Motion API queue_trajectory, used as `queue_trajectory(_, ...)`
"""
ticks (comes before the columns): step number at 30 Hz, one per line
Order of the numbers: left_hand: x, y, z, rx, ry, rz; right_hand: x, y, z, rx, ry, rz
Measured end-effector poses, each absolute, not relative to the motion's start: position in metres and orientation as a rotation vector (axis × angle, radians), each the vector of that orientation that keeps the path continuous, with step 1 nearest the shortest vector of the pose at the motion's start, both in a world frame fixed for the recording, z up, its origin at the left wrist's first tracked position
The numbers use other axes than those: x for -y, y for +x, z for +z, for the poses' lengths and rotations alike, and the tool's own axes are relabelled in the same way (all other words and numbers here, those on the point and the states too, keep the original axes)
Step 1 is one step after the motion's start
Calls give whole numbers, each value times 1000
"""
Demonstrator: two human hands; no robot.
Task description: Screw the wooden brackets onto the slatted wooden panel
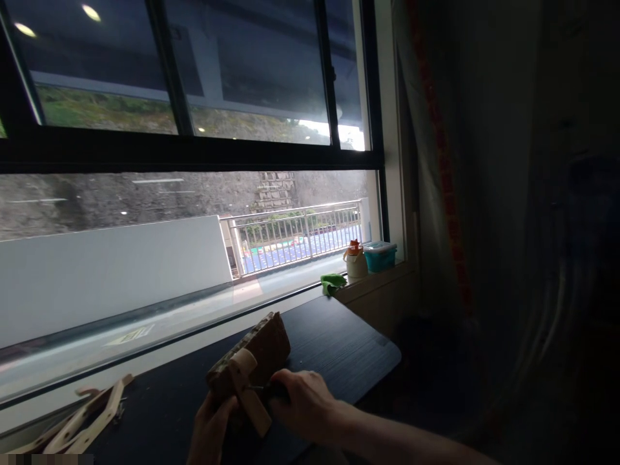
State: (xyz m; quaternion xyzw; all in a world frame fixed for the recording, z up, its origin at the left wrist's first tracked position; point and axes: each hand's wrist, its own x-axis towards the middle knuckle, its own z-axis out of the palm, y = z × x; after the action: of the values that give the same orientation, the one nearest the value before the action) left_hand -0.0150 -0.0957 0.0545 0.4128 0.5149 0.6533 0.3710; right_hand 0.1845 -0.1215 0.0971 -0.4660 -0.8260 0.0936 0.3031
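Note:
A brown, rough-edged block [271,342] stands tilted on the dark tabletop [334,342]. Against its near side leans a flat pale wooden strip [252,403] with small holes. A curved pale wooden piece [246,359] is at the strip's upper end. At the lower left, my left hand [213,420] is closed around the near end of the wooden strip and block; its fingers are partly hidden. My right hand [307,399] is wrapped round the dark handle of a screwdriver [276,391]. The thin shaft points left and meets the strip.
Several pale wooden parts [97,416] lie at the table's left, with small dark screws [120,408] beside them. Along the window ledge are a green cloth [333,283], a bottle with an orange top [356,261] and a teal lidded box [380,257]. A window borders the table's far side.

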Motion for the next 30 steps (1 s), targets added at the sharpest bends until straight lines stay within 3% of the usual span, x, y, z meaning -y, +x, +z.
queue_trajectory(7,92,-16,49,-1314,1039,1653,116,181,107,2467,-919,-60)
queue_trajectory(16,98,-12,56,-1283,1067,1642,116,164,82,2111,-1266,256)
queue_trajectory(25,101,-7,60,-1286,1073,1660,117,183,121,2433,-1077,126)
queue_trajectory(30,106,-6,65,-1278,1049,1619,115,176,113,2496,-1065,227)
